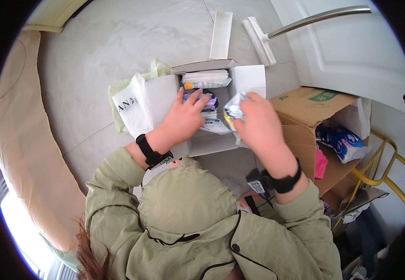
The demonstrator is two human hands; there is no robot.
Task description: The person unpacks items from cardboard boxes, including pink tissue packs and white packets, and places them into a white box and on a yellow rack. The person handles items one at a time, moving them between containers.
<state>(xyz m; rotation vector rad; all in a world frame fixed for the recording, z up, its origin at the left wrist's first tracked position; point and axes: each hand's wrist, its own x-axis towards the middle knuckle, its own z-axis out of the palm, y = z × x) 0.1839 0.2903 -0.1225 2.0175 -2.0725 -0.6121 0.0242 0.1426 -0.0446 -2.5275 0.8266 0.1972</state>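
Observation:
A white cardboard box [250,77] with its flaps folded out stands on the floor before me. Along its far side lie a tube with an orange cap [207,84] and a stack of pale flat packs [206,76]. My left hand [185,117] reaches over the box with fingers spread, on or just above purple packets [212,100]; whether it touches them is not certain. Nearer to me in the box lies a white packet [215,126]. My right hand [258,117], over the box's right side, grips a crumpled silvery-blue and yellow packet [234,111].
A brown carton [293,105] on the right holds a blue tissue pack [342,141]. Beyond the white box are a white trough-shaped piece [221,35] and a roller mop head [259,42]. White and green bags [134,105] lie left; a yellow metal frame [394,150] stands right.

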